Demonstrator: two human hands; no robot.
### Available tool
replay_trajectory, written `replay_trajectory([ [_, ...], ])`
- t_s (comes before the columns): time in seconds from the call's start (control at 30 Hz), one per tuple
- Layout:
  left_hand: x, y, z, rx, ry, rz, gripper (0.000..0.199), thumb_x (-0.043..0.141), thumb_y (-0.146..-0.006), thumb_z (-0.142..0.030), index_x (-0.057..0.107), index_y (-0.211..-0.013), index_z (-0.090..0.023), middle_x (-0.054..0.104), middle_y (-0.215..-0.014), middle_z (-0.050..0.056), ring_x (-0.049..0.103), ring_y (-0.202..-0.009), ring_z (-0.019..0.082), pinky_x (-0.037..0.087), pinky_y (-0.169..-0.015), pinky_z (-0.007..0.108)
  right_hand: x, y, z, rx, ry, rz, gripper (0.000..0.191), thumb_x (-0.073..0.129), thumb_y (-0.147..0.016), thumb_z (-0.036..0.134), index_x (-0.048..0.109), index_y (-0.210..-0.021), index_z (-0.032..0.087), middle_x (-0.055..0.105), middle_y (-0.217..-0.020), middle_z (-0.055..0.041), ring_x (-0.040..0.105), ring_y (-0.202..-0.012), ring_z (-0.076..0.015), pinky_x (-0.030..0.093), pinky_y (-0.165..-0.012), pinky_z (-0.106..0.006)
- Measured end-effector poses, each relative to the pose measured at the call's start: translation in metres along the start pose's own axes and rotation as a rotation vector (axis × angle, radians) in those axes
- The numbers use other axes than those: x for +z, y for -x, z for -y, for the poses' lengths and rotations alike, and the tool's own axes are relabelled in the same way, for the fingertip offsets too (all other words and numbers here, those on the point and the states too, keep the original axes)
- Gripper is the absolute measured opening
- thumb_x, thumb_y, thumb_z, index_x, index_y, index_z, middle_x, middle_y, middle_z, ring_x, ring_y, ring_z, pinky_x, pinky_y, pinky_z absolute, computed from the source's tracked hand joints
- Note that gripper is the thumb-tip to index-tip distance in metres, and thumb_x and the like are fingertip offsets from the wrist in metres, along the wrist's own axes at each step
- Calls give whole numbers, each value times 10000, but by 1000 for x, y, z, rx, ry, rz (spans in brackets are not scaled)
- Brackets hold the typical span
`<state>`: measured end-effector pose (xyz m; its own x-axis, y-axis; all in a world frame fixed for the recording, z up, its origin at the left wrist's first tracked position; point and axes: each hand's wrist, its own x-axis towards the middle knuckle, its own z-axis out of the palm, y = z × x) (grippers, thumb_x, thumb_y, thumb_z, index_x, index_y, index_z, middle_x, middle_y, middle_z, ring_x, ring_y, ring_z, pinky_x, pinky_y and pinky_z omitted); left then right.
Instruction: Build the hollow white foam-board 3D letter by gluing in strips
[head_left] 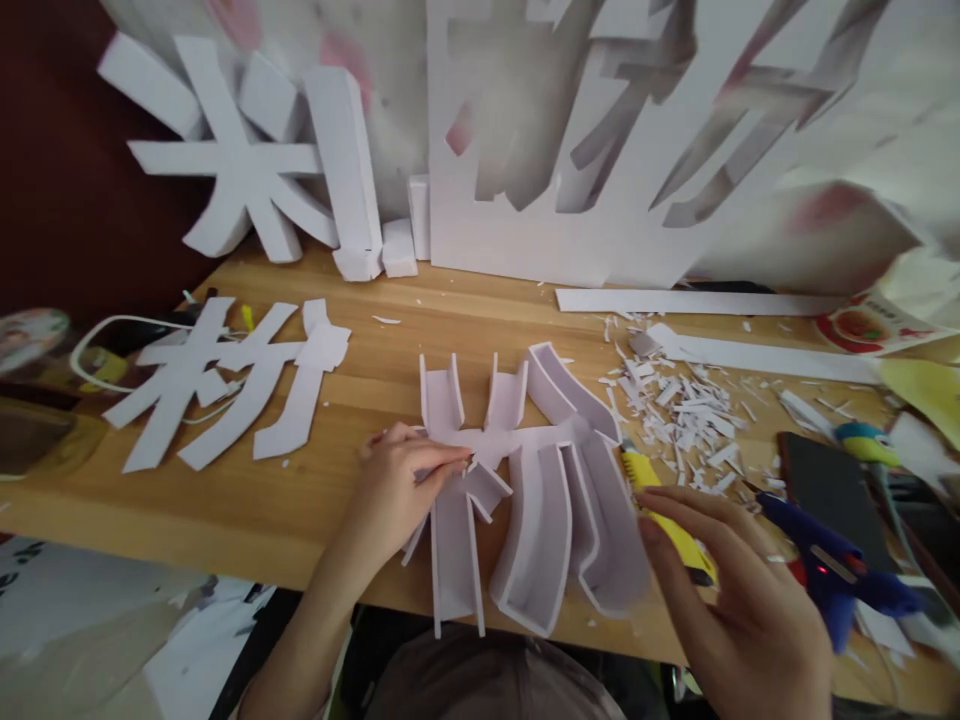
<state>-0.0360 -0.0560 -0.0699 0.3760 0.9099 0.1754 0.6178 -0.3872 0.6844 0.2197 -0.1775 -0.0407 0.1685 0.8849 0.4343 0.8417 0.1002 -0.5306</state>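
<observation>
A white foam character with raised side walls (pixel 544 480) lies on the wooden table in front of me, its channels facing up. My left hand (pixel 405 475) rests at its left part, thumb and forefinger pinched together at a wall junction; what they hold, if anything, is too small to name. To the right of the character, my right hand (pixel 739 570) hovers with thumb and fingers apart, nothing visible between them. Beside its fingertips lies a yellow utility knife (pixel 667 515). A blue glue gun (pixel 817 545) with a small red light is just right of that hand.
Flat white character pieces (pixel 225 380) lie at the left. Foam scraps (pixel 682 405), long white strips (pixel 697 300) and a dark phone-like slab (pixel 829 495) are at the right. A cut-out foam board (pixel 510 235) and a thick white character (pixel 247 150) stand behind.
</observation>
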Motion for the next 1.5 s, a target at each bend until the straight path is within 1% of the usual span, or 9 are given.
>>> replay_trajectory([
  [0.1,0,-2,-6,-30,-43,-23,180,776,-848,-186,803,-912,-352,803,-833,0,682,-853,267,433,-889,534,22,-34,31,-241,-97,253,265,557,-979,161,654,-1203,264,653,-1172,-70,637,-1060,-208,521,-875,-334],
  [0.17,0,-2,-8,-35,-63,-33,153,779,-851,-196,802,-887,-343,803,-841,-2,672,-869,271,367,-930,584,43,-52,41,-314,-91,349,254,534,-988,141,660,-1194,219,675,-1162,-90,627,-1049,-227,530,-878,-371],
  [0.27,1,-1,-9,-24,-84,-45,122,751,-884,-232,801,-869,-342,788,-883,6,625,-957,281,287,-972,620,68,-65,42,-347,-55,439,209,533,-987,134,694,-1112,180,722,-1063,-95,635,-976,-260,536,-842,-427],
  [0.37,0,-2,-5,19,-157,-97,81,746,-885,-337,808,-838,-358,731,-909,35,535,-1044,308,243,-987,653,78,-67,37,-315,-78,495,152,569,-984,157,717,-1007,181,743,-964,-71,642,-911,-259,525,-815,-424],
  [0.5,-3,-10,2,23,-183,-82,55,808,-812,-411,808,-782,-366,684,-1051,50,466,-1113,329,266,-980,662,78,-67,34,-273,-167,504,102,629,-952,145,727,-967,165,749,-924,-58,647,-883,-237,517,-799,-381],
  [0.7,-7,-22,6,33,-128,39,39,837,-794,-370,808,-772,-356,666,-1207,47,420,-1267,358,234,-1029,694,80,-66,32,-259,-208,465,91,656,-939,144,737,-979,157,752,-918,-43,644,-866,-206,510,-789,-342],
  [0.93,-13,-35,3,3,-115,113,112,900,-716,-360,793,-690,-335,688,-1145,31,428,-1293,358,148,-1072,737,80,-65,32,-263,-226,470,95,659,-936,137,736,-986,162,750,-927,-38,640,-886,-195,506,-813,-328],
  [1.07,-16,-41,-2,-62,-127,160,141,929,-670,-361,790,-664,-336,682,-1103,32,429,-1286,355,151,-1083,729,81,-65,32,-247,-227,465,96,671,-926,131,739,-985,166,749,-923,-32,642,-892,-190,505,-816,-318],
  [1.5,-13,-40,-1,-81,-133,163,145,922,-684,-355,782,-661,-327,695,-1115,30,422,-1289,357,131,-1074,738,81,-65,33,-250,-218,475,103,654,-938,138,738,-995,150,744,-924,-48,632,-893,-202,499,-806,-332],
])
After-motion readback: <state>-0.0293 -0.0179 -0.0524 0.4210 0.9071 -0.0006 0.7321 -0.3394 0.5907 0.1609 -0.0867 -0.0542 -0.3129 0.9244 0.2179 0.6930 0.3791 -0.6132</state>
